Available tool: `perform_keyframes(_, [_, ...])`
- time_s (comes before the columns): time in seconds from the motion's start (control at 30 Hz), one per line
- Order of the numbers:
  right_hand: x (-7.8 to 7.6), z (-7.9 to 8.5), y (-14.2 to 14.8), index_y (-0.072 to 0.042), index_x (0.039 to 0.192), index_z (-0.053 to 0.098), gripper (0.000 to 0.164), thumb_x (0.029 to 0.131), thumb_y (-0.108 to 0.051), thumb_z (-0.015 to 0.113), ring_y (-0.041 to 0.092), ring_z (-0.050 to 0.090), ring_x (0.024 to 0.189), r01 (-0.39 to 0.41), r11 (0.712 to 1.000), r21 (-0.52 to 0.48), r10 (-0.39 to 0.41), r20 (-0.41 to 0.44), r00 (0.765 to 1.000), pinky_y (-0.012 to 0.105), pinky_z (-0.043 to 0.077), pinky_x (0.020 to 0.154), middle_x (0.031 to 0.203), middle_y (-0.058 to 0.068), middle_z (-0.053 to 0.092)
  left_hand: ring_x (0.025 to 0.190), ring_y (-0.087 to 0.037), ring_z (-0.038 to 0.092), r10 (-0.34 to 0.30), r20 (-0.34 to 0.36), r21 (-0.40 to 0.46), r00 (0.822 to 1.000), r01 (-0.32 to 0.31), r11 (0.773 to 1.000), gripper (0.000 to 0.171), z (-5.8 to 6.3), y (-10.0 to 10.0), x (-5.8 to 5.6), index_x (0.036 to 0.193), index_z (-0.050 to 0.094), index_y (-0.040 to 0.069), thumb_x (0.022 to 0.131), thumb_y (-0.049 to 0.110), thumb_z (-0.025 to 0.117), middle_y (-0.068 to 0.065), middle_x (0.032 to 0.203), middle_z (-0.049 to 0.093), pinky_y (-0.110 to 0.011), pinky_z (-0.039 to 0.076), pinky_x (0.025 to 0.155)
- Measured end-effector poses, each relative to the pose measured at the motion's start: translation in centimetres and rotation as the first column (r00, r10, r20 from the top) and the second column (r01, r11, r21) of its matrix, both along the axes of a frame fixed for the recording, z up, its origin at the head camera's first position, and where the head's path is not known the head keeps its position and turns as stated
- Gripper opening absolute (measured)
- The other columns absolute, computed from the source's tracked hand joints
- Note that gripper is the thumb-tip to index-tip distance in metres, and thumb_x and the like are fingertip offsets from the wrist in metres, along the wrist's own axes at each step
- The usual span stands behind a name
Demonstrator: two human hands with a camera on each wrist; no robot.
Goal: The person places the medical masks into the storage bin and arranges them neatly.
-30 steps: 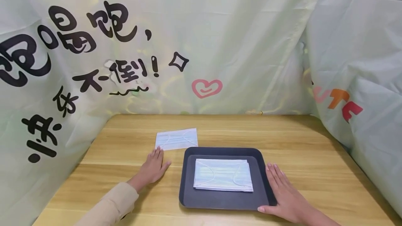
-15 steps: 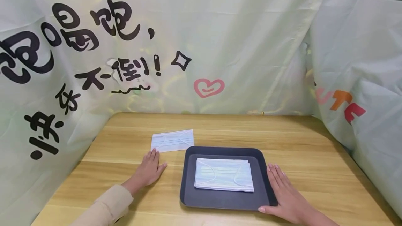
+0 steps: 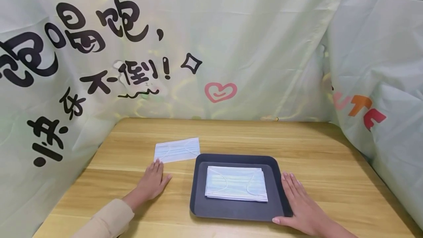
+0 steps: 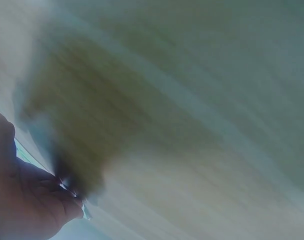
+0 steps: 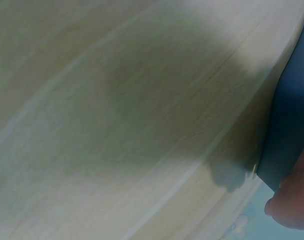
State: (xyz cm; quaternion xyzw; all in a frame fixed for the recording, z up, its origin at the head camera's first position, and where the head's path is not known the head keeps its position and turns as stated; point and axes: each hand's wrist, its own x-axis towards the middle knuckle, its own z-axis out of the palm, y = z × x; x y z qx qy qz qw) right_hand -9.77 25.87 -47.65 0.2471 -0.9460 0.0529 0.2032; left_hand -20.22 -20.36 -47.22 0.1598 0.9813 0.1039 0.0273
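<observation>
A light-blue face mask (image 3: 177,150) lies flat on the table, behind and left of a dark tray. My left hand (image 3: 151,181) rests palm down, its fingertips touching the mask's near left corner, fingers extended. Several stacked face masks (image 3: 236,184) with white ear loops lie in the dark rectangular tray (image 3: 228,211). Along the tray's right rim lies my right hand (image 3: 301,206), fingers straight and thumb at the near right corner. Part of the left hand (image 4: 27,200) shows in the left wrist view; the right wrist view has the tray's outer wall (image 5: 288,110) beside the right hand (image 5: 294,202).
The wooden table (image 3: 324,146) is bounded at the back by a pale printed curtain (image 3: 264,65) with black lettering and a pink heart. More of this cloth hangs at both sides. The loose mask's right end sits close to the tray's far left corner.
My left hand has slid left and slightly nearer, and the loose mask has moved along with it. The right hand stays at the tray, which shows almost no shift.
</observation>
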Motion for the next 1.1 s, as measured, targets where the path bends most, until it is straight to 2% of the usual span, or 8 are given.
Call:
perform_keyframes(0.13, [0.0,0.0,0.0,0.005,0.145,0.016,0.120,0.065,-0.067,0.067,0.011,-0.016,0.142,0.007,1.000,0.002,-0.007,0.003,1.000,0.017,-0.014,0.113,0.146,0.027,0.029,0.133,-0.052,0.023,0.012,0.010,0.001,1.000,-0.012,1.000,0.066,0.1,-0.4,0.5,0.133,0.030,-0.021,0.098,0.034,0.040,-0.040,0.141,0.024,-0.060,0.022,0.108])
perform_keyframes(0.33, [0.0,0.1,0.0,0.005,0.145,0.017,0.119,0.065,-0.067,0.067,0.010,-0.017,0.142,0.009,1.000,-0.003,-0.009,0.011,1.000,0.016,-0.014,0.112,0.147,0.027,0.027,0.130,-0.055,0.025,0.029,0.004,0.027,1.000,-0.029,0.999,0.066,0.3,-0.8,0.7,0.132,0.032,-0.020,0.098,0.035,0.041,-0.040,0.140,0.026,-0.063,0.024,0.105])
perform_keyframes(0.43, [-0.1,0.1,0.0,0.006,0.144,0.017,0.119,0.064,-0.067,0.067,0.011,-0.017,0.142,0.002,1.000,-0.004,-0.002,-0.001,1.000,0.016,-0.013,0.113,0.154,0.023,0.012,0.124,-0.053,0.036,0.022,-0.118,0.073,0.993,-0.013,0.997,0.059,0.3,-1.1,0.1,0.124,0.043,-0.019,0.095,0.032,0.049,-0.040,0.132,0.038,-0.060,0.032,0.103])
perform_keyframes(0.57, [-0.1,0.1,0.0,0.006,0.144,0.017,0.120,0.064,-0.068,0.067,0.011,-0.017,0.142,-0.003,1.000,0.002,0.003,-0.015,1.000,0.017,-0.013,0.113,0.157,0.003,-0.012,0.112,-0.049,0.051,0.102,-0.259,0.210,0.961,-0.047,0.977,0.048,0.3,-1.4,-1.5,0.113,0.055,-0.016,0.088,0.024,0.062,-0.037,0.119,0.052,-0.055,0.043,0.095])
perform_keyframes(0.7, [-0.1,0.0,0.0,0.005,0.145,0.016,0.120,0.064,-0.068,0.067,0.011,-0.016,0.142,0.004,1.000,0.001,-0.004,-0.008,1.000,0.017,-0.013,0.113,0.156,0.001,-0.013,0.110,-0.047,0.052,0.241,-0.210,0.384,0.947,-0.147,0.911,0.048,0.7,-1.7,-2.9,0.115,0.053,-0.017,0.085,0.019,0.066,-0.036,0.116,0.054,-0.054,0.044,0.093])
perform_keyframes(0.83, [-0.1,0.0,0.0,0.005,0.145,0.015,0.120,0.065,-0.068,0.066,0.012,-0.016,0.143,-0.002,1.000,0.001,0.002,-0.005,1.000,0.017,-0.014,0.113,0.157,0.008,-0.005,0.111,-0.048,0.051,0.349,-0.086,0.516,0.933,-0.258,0.817,0.051,1.1,-1.9,-3.8,0.117,0.050,-0.020,0.083,0.014,0.068,-0.038,0.117,0.052,-0.054,0.044,0.094])
perform_keyframes(0.93, [-0.2,0.0,0.0,0.006,0.145,0.015,0.120,0.065,-0.068,0.066,0.012,-0.017,0.142,-0.008,1.000,0.005,0.008,-0.010,1.000,0.018,-0.013,0.113,0.157,0.008,-0.007,0.107,-0.048,0.052,0.411,-0.025,0.550,0.911,-0.331,0.767,0.050,1.2,-1.8,-4.2,0.115,0.050,-0.022,0.081,0.010,0.069,-0.039,0.114,0.053,-0.054,0.045,0.091])
perform_keyframes(1.1, [-0.2,0.1,0.1,0.005,0.146,0.012,0.121,0.065,-0.067,0.066,0.012,-0.017,0.142,-0.011,1.000,0.005,0.011,-0.001,1.000,0.018,-0.014,0.113,0.156,0.005,-0.012,0.101,-0.048,0.054,0.486,0.013,0.563,0.874,-0.408,0.719,0.049,1.1,-1.5,-4.7,0.112,0.051,-0.022,0.079,0.009,0.070,-0.039,0.108,0.055,-0.053,0.045,0.090])
